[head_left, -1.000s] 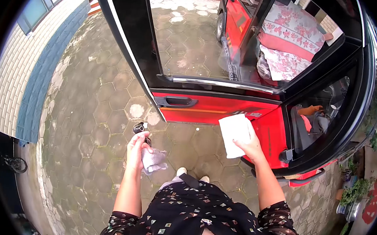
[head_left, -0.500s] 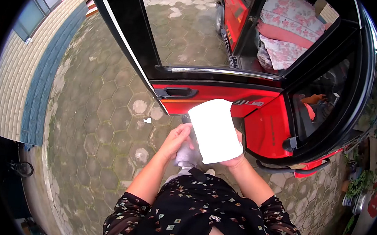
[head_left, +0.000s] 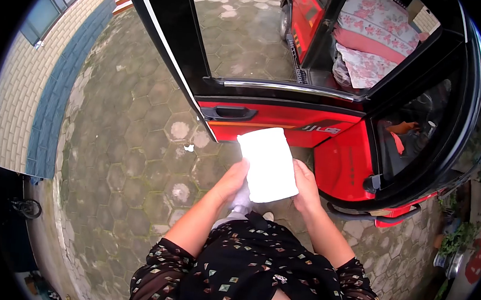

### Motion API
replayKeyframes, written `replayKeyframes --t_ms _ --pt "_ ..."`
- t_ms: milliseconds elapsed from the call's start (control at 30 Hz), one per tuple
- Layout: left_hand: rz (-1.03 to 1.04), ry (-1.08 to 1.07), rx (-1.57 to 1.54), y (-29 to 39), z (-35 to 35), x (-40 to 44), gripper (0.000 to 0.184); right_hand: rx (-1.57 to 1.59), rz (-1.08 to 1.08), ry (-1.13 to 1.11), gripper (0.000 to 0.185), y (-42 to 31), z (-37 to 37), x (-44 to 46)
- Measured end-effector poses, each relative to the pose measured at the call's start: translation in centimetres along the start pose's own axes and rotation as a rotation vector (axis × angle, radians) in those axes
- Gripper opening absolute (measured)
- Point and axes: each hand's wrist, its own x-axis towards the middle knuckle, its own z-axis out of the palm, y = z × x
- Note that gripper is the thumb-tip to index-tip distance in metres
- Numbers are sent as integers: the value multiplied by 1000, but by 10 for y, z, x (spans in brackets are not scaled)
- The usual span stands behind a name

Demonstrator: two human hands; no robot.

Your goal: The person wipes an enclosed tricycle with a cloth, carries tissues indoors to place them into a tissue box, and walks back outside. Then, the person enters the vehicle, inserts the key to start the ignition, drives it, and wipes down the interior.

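Note:
A folded white cloth is held out in front of my body, roughly rectangular and so bright that its surface detail is washed out. My left hand is closed on its left edge, with the fingertips hidden behind it. Along the opposite edge, my right hand grips the cloth, fingers partly tucked behind. Just beyond the cloth is the open red and black door of a small vehicle, its window frame rising above.
At right stands the red vehicle's front with a black bumper bar. A floral seat cover shows inside. Hexagonal paving bears a small white scrap. A brick wall is at left; potted plants are at right.
My left hand, earlier pinched beside the cloth's left edge, now grips that edge. My right hand has shifted from beneath to the right side, and the cloth has moved slightly left.

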Motion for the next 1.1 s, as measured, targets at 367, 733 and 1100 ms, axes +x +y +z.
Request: replayKeyframes --t_ms 367,733,1100 --pt "20 70 234 21 17 0 43 -67 -239 41 41 -16 3 -6" --pt "-36 -88 -90 14 16 -4 72 398 103 -202 49 -4 11 -8" --pt "22 -170 -49 11 8 -11 77 452 -161 -75 42 -28 3 -16"
